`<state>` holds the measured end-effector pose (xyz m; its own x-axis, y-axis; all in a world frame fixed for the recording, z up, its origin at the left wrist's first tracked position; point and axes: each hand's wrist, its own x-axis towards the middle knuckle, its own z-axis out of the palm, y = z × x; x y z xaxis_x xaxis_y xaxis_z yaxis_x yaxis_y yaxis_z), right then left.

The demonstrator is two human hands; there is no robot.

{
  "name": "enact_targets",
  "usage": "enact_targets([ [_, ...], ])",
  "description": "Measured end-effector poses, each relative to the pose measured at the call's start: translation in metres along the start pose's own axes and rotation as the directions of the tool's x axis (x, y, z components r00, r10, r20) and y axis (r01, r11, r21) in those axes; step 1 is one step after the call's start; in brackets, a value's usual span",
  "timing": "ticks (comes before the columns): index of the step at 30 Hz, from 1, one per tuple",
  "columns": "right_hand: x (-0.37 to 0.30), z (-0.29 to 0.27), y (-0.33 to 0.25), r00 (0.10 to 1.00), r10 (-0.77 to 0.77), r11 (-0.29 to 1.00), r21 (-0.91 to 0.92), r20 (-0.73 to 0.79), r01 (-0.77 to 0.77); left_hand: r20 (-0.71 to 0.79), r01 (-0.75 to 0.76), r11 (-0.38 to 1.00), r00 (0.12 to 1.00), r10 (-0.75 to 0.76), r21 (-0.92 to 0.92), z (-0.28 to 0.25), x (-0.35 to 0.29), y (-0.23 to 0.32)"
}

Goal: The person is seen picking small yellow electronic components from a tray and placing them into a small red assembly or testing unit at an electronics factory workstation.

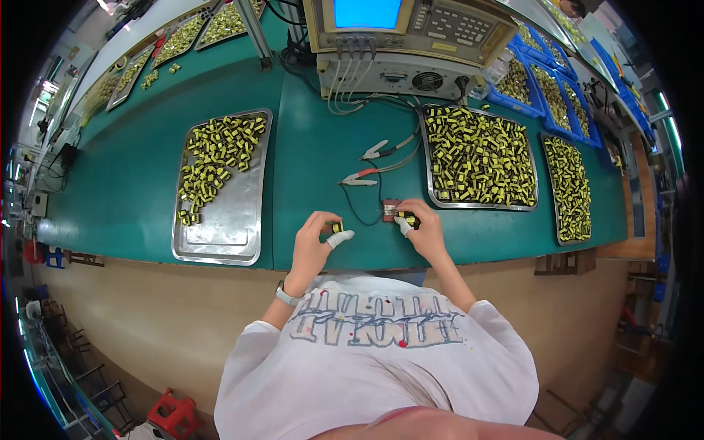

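Observation:
Small yellow-and-black parts that look like transformers are in both hands. My left hand (pixel 314 240) pinches one transformer (pixel 337 227) between its fingers, just above the green bench; its thumb wears a white cover. To the right, my right hand (pixel 427 231) holds another transformer (pixel 411 219) against or close beside a small reddish-brown fixture (pixel 391 210) with metal contacts; whether they touch, I cannot tell. A white cover is on that thumb too. Left of my hands lies a metal tray (pixel 220 236) partly filled with such transformers. A fuller metal tray (pixel 480 206) lies to the right.
A bench instrument (pixel 411 26) with a lit blue screen stands at the back on another unit (pixel 396 75). Its cables reach two clips, one white (pixel 375 149) and one red (pixel 359 177). A narrow full tray (pixel 568 191) and blue bins (pixel 546 92) are at the right.

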<state>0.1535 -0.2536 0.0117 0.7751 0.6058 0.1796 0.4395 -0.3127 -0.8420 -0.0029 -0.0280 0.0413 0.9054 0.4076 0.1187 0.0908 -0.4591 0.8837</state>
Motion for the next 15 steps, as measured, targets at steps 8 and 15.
enact_targets([
  [8,-0.005,0.003,0.0,0.998,0.018,0.999,0.051,-0.066,-0.015,0.044,0.073,0.975,0.997,-0.065,-0.211,0.012,0.003,0.014],
  [15,0.0,0.009,0.02,0.96,0.27,0.874,0.437,-0.071,-0.213,0.041,0.051,0.983,0.998,-0.045,-0.177,0.015,0.004,0.017],
])
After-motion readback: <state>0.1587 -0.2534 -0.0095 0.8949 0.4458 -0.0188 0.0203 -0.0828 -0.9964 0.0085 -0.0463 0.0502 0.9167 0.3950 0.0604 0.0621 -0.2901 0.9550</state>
